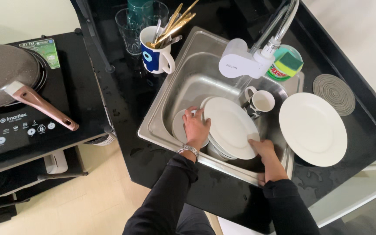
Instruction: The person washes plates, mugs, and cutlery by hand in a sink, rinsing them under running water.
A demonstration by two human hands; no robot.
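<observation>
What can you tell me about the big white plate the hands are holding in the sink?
The plate is round, plain white and glossy, like glazed ceramic. It is tilted, held above a stack of other white dishes inside the steel sink. The left hand grips its left rim, and the right hand grips its lower right edge. It looks whole, with no chips showing. A mug stands just beyond its upper right edge.

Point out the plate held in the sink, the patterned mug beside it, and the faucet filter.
white plate [229,126], head view, centre of its face
patterned mug [262,103], head view, inner rim
faucet filter [240,63], head view, white housing
</observation>
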